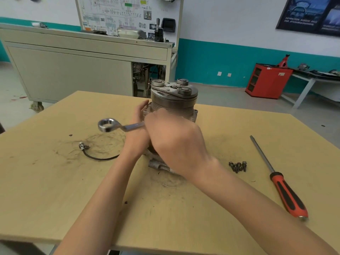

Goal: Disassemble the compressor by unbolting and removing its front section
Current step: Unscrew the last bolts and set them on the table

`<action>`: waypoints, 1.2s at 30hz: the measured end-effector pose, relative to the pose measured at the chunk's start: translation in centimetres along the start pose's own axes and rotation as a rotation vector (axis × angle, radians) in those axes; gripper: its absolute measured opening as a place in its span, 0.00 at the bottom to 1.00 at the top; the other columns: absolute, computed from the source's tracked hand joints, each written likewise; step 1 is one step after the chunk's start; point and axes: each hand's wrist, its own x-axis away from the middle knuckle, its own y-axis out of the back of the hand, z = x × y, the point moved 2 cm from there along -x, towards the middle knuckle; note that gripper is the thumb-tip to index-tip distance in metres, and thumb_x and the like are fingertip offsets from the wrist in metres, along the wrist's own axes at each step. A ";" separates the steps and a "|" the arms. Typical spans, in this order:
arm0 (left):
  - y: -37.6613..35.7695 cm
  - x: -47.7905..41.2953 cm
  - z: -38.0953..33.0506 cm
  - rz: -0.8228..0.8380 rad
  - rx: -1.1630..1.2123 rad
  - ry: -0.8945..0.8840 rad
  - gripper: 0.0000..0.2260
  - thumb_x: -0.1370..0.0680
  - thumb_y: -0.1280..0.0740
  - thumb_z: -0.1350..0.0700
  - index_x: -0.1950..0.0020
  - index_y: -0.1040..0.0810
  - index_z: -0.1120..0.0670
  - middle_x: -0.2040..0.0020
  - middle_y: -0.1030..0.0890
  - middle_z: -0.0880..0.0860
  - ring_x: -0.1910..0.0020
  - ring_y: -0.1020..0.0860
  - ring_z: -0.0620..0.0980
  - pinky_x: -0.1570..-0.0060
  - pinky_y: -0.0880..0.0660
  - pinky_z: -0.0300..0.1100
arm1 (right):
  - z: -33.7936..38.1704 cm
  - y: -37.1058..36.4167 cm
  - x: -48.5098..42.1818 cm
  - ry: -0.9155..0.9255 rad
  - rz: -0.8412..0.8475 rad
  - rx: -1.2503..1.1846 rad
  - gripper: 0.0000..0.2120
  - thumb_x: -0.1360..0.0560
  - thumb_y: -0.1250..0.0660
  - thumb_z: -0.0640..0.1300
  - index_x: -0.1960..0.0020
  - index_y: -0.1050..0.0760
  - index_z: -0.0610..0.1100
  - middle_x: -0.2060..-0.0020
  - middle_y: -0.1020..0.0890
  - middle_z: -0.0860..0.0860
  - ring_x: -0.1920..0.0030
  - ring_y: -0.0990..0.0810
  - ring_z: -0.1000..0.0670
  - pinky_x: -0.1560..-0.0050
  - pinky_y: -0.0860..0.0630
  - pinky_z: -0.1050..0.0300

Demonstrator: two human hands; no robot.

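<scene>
Head view: compressor (174,102) stands upright mid-table (55,181), pulley end up. Your right hand (174,140) is clenched round the wrench (112,125) shaft, ring end poking out left. Your left hand (139,116) lies against the compressor's left side, fingers straight. Loose bolts (238,166) cluster to its right, with the screwdriver (287,194) beyond them.

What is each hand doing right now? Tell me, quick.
Left hand: open, fingers resting against the compressor.
Right hand: closed, grip on the wrench.
</scene>
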 end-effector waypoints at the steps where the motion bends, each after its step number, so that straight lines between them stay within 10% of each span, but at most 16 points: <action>1: 0.1 -0.1 0.0 -0.035 0.015 0.031 0.22 0.27 0.36 0.47 0.33 0.33 0.42 0.40 0.23 0.47 0.42 0.24 0.37 0.41 0.26 0.36 | -0.4 -0.1 0.4 0.002 -0.004 -0.050 0.05 0.29 0.34 0.34 0.59 0.19 0.40 0.70 0.23 0.48 0.72 0.26 0.51 0.72 0.32 0.59; 6: 0.2 -0.1 -0.3 -0.006 -0.039 0.033 0.28 0.28 0.39 0.37 0.30 0.34 0.46 0.33 0.26 0.52 0.34 0.27 0.49 0.33 0.31 0.52 | -4.1 -0.1 4.0 -0.031 -0.060 -0.489 0.10 0.23 0.35 0.40 0.55 0.19 0.34 0.60 0.17 0.41 0.62 0.17 0.46 0.61 0.20 0.55; 12: 0.2 0.1 -0.6 0.004 -0.047 0.070 0.27 0.25 0.41 0.39 0.27 0.35 0.47 0.31 0.27 0.50 0.33 0.29 0.47 0.32 0.31 0.53 | -8.8 -3.2 6.6 -1.190 -0.091 -1.656 0.13 0.21 0.50 0.36 0.56 0.28 0.40 0.59 0.16 0.44 0.59 0.16 0.45 0.57 0.21 0.57; 17: 0.2 0.2 -0.6 -0.001 -0.041 0.071 0.27 0.24 0.41 0.41 0.27 0.36 0.47 0.31 0.28 0.51 0.32 0.29 0.48 0.32 0.32 0.53 | -9.8 -6.4 6.1 -1.543 0.000 -2.030 0.15 0.19 0.52 0.38 0.58 0.31 0.41 0.61 0.16 0.40 0.63 0.16 0.47 0.63 0.21 0.60; 24: 0.2 0.2 -0.6 -0.008 -0.050 0.063 0.28 0.25 0.41 0.38 0.27 0.36 0.45 0.31 0.27 0.49 0.33 0.29 0.45 0.32 0.31 0.51 | -11.0 -2.8 5.3 -1.240 -0.309 -1.447 0.13 0.18 0.47 0.43 0.54 0.27 0.41 0.64 0.15 0.45 0.62 0.15 0.46 0.62 0.20 0.59; 30: 0.2 0.2 -0.7 -0.013 -0.033 0.062 0.32 0.28 0.41 0.34 0.27 0.36 0.46 0.33 0.26 0.49 0.35 0.27 0.46 0.34 0.30 0.50 | -7.5 0.9 1.6 -0.462 -0.196 -0.682 0.11 0.23 0.38 0.41 0.55 0.22 0.34 0.67 0.18 0.45 0.69 0.17 0.48 0.70 0.20 0.52; 36: 0.2 0.3 -0.9 -0.014 -0.049 0.048 0.31 0.27 0.41 0.37 0.26 0.35 0.49 0.33 0.26 0.50 0.35 0.27 0.48 0.35 0.29 0.53 | -5.2 0.4 1.5 -0.299 -0.083 -0.528 0.13 0.24 0.37 0.41 0.58 0.21 0.32 0.69 0.19 0.43 0.70 0.20 0.45 0.73 0.23 0.52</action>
